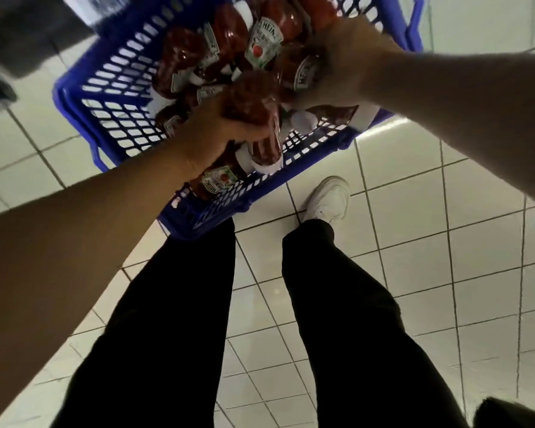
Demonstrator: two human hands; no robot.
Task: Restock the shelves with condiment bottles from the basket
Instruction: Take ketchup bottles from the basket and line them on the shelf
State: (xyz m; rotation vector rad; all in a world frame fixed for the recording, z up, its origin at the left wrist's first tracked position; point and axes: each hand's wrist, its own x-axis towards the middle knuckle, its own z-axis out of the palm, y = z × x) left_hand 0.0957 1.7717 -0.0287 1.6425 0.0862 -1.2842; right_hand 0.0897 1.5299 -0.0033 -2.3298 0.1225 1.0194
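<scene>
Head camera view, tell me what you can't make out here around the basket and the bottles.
- Right hand: its fingers are hidden behind the hand, so its grip on a ketchup bottle is uncertain.
- Blue basket: its far end is cut off by the top edge, and the bottle count is unclear.
- Left hand covers much of the bottle it grips; motion blur hides the label.
- Shelves: only a blurred dark shape shows at top left.

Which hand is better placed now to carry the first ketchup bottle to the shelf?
Probably the left hand: it already grips a ketchup bottle above the blue basket. The right hand reaches lower, among bottles lying inside.
</scene>
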